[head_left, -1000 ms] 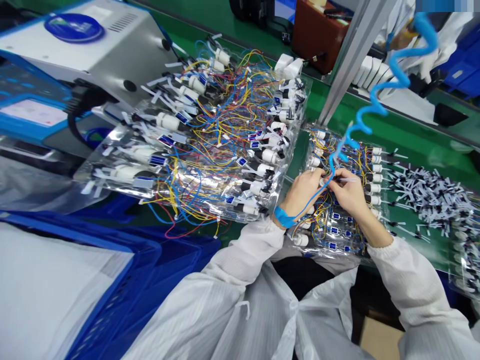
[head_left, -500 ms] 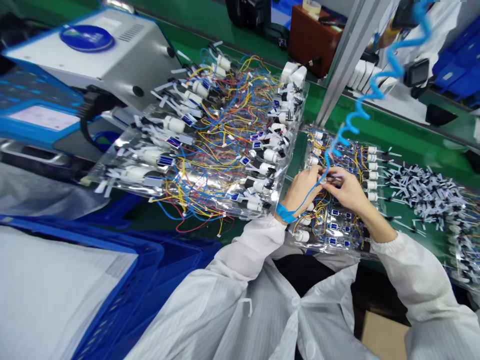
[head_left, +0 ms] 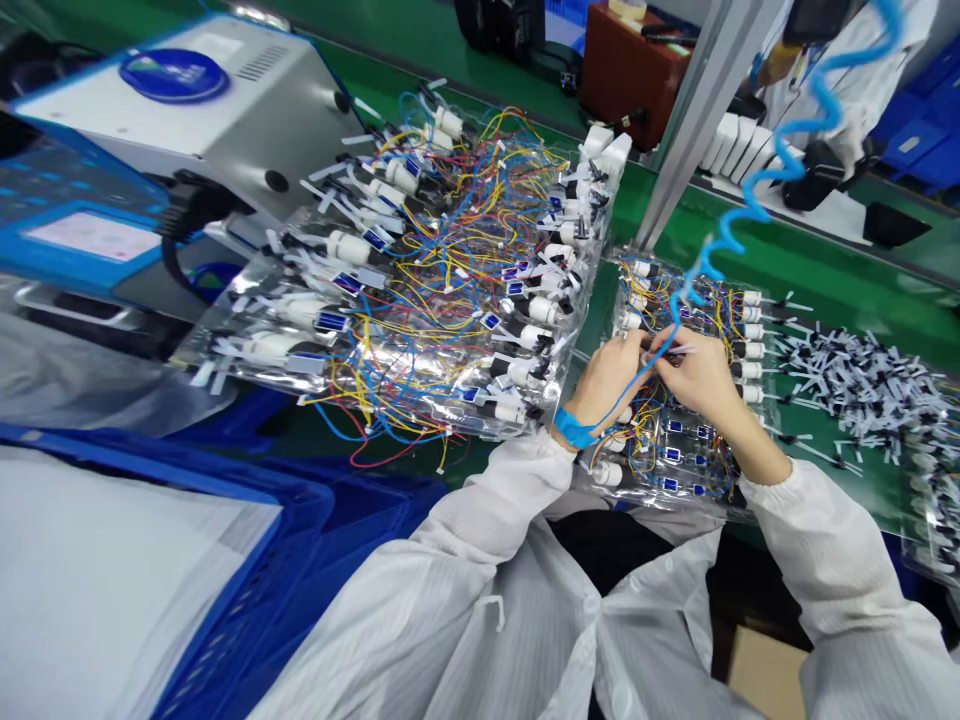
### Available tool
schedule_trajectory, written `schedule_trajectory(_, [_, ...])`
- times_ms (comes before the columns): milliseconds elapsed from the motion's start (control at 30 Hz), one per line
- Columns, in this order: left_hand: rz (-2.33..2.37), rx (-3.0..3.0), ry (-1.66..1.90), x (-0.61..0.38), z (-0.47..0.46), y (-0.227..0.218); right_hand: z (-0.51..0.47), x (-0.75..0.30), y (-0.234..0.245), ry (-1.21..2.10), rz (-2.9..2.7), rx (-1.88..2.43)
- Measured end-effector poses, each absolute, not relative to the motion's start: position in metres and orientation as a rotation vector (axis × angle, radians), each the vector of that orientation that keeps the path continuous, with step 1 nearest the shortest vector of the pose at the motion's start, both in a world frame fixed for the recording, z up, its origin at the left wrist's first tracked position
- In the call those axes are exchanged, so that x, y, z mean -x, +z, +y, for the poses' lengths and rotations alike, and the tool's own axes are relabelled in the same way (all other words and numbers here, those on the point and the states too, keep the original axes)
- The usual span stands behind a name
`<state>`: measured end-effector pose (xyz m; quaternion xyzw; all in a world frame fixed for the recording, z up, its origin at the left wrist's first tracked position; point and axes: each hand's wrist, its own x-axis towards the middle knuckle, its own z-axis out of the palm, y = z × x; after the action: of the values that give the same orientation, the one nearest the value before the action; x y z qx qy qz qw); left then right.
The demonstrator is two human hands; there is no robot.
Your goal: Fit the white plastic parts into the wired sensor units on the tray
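Observation:
My left hand (head_left: pixel 611 375) and my right hand (head_left: pixel 697 375) meet fingertip to fingertip over a clear plastic tray (head_left: pixel 679 470) of small wired parts with white caps and blue, yellow and red leads. Both hands are pinched on one small part (head_left: pixel 664 350) with a thin white stem that sticks out to the right. A blue wrist strap (head_left: pixel 571 428) sits on my left wrist, and its coiled blue cord (head_left: pixel 757 200) rises to the upper right. White sleeves cover both arms.
A larger clear tray (head_left: pixel 225 340) heaped with the same wired parts lies to the left. Behind it stands a grey and blue machine (head_left: pixel 172 110). Loose black and white pieces (head_left: pixel 862 385) are scattered on the green mat at right. A blue crate (head_left: pixel 300 520) sits at lower left; a metal post (head_left: pixel 694 110) rises behind.
The hands stay together over the small tray, working the same part; the white stem now shows out to the right again. The view has shifted slightly.

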<state>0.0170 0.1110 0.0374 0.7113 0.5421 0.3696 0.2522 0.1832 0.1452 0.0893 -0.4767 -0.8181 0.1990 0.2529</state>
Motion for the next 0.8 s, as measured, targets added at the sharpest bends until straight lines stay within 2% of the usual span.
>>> schedule_trajectory(367, [1.454, -1.967, 0.972, -0.017, 0.108, 0.039, 0.151, -0.188, 0.085, 0.734, -2.185, 1.313])
schedule_trajectory(567, [1.482, -1.771, 1.123, -0.015, 0.106, 0.044, 0.151, -0.196, 0.07, 1.147, -1.918, 1.146])
schedule_trajectory(800, [1.402, -1.436, 1.284, -0.011, 0.1, 0.057, 0.142, -0.189, 0.063, 0.782, -2.112, 1.192])
